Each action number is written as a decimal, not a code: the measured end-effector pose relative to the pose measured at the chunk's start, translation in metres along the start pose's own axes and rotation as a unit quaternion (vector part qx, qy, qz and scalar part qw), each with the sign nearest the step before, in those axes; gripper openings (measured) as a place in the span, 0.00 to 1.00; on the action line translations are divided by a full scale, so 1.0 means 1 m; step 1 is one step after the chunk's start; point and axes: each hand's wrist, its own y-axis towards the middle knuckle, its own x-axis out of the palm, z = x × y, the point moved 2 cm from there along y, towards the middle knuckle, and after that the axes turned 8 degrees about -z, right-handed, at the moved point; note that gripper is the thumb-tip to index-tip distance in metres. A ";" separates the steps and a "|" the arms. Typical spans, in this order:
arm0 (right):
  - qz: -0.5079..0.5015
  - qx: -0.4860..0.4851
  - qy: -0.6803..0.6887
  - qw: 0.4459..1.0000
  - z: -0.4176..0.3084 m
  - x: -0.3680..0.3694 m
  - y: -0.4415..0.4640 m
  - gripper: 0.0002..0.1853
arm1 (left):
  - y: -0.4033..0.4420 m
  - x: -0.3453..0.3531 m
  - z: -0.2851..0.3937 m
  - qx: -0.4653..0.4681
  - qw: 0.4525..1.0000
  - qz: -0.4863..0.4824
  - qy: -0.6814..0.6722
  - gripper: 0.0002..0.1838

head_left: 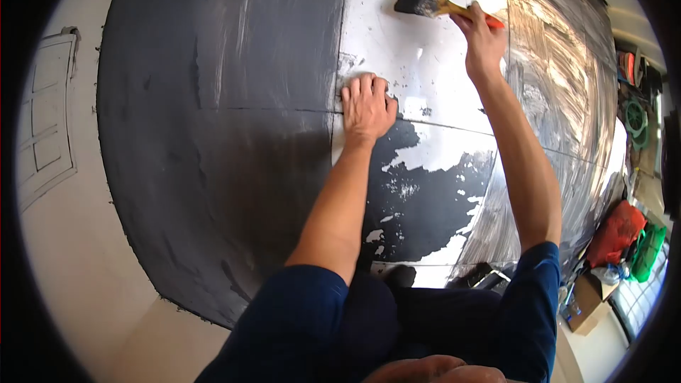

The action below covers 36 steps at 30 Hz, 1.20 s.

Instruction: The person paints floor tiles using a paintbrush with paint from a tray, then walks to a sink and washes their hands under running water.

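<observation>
In the head view, my right hand [484, 42] is closed around the handle of a paintbrush [447, 6]. The brush has a red-tipped handle and dark, paint-covered bristles pointing left over a white tile [404, 39] with grey smears. My left hand [367, 108] rests on the tiled floor, fingers bent and fingertips down, near the corner where tile joints meet. Below it lies a patchy tile [425, 202], part black coating and part bare white. Dark grey coating [262, 42] covers the tiles to the left.
Streaky, shiny half-coated tiles [560, 64] lie to the right. Beyond them are a red bag [616, 232], a green bag [648, 254], a cardboard box [587, 303] and a green wheel-like object [635, 119]. A panelled door [50, 117] stands at far left.
</observation>
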 end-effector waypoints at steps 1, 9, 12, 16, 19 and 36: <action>-0.002 -0.011 -0.060 0.998 0.007 0.030 0.026 0.21 | 0.002 -0.001 0.001 -0.007 1.000 -0.012 0.001 0.12; -0.021 -0.116 -0.386 0.915 0.024 0.043 0.104 0.22 | 0.006 0.005 -0.005 -0.025 0.998 -0.060 -0.012 0.15; 0.061 -0.127 -0.538 0.831 -0.026 -0.057 0.099 0.23 | 0.007 0.006 -0.004 -0.032 0.997 -0.064 -0.010 0.15; 0.095 -0.178 -0.599 0.775 -0.045 -0.058 0.109 0.14 | 0.007 0.008 -0.004 -0.028 0.997 -0.067 -0.006 0.14; -0.024 -0.172 -0.573 0.801 -0.005 0.047 0.105 0.11 | 0.006 0.007 -0.001 -0.032 0.997 -0.074 0.002 0.14; 0.074 -0.190 -0.582 0.787 -0.031 -0.068 0.103 0.09 | 0.008 0.006 0.002 -0.014 0.997 -0.057 0.056 0.14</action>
